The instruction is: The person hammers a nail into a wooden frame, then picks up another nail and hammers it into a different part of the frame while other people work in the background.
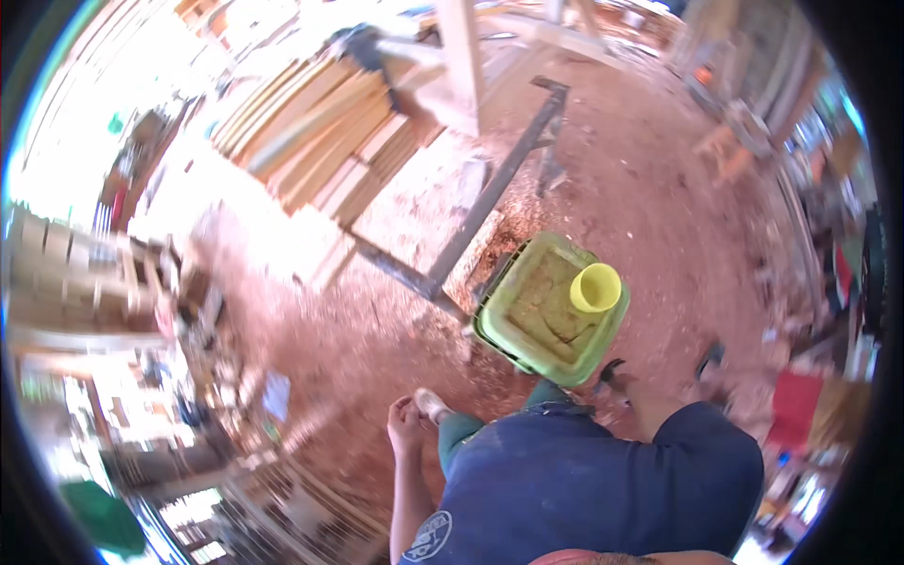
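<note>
My left hand (405, 424) hangs at my left side, above a pale shoe (431, 405). Its fingers are loosely curled, with nothing visible in them. On my right, my right hand (619, 379) is low beside a light green lidded bin (504, 331). A small dark thing (610, 368) shows at its fingers; blur hides what it is. The bin stands right in front of me, its lid dusty and recessed. A yellow cup (596, 288) sits on the right part of that lid, apart from both hands.
Beyond the bin, a dark metal frame (499, 184) stretches across the reddish dirt floor (650, 188). Stacked planks (325, 132) lie at the far left by a wooden post (460, 66). Wood shavings lie around the frame. Blurred clutter lines both sides, with a red panel (794, 410) at right.
</note>
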`<state>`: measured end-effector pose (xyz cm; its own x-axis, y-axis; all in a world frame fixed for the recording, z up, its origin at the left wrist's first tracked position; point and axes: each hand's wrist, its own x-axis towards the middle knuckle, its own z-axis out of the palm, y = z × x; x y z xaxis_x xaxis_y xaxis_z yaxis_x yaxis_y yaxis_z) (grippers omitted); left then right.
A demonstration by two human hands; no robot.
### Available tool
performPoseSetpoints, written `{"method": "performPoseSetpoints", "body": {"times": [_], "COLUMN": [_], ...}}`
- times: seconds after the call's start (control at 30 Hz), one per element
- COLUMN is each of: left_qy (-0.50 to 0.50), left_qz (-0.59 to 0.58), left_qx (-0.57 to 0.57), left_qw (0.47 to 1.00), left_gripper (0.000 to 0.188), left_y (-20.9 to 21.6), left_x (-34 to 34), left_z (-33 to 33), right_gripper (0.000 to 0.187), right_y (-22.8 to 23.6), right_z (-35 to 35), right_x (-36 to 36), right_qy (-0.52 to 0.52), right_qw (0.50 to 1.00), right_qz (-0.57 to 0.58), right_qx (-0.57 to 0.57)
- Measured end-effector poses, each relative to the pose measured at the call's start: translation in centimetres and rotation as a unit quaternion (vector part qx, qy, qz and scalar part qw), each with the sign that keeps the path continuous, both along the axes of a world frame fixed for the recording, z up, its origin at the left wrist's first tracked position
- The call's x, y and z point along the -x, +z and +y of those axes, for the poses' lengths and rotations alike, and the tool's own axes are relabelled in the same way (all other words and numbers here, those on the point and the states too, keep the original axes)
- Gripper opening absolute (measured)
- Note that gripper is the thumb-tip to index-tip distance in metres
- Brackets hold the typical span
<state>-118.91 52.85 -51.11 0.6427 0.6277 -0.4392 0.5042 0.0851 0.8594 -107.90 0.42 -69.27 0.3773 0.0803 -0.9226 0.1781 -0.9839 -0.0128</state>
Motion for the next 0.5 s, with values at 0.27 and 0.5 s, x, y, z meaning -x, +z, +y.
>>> {"method": "performPoseSetpoints", "body": {"times": [0.27,0.5], "left_qy": [-0.298,-0.392], "left_qz": [-0.086,-0.24], "left_qx": [-0.059,-0.003], "left_qw": [0.949,0.888], "left_gripper": [0.021,0.019], "left_y": [5.7,14.7], "left_x": [-13.4,-25.9], "left_z": [15.0,12.6], "right_gripper": [0.023,0.028], "right_y": [2.8,4.4], "right_z": [11.1,18.7], "right_x": [16.2,21.0], "right_qy": [-0.17,-0.335], "right_qw": [0.975,0.937], "right_qz": [-0.132,-0.076], "right_qx": [-0.061,-0.07]}}
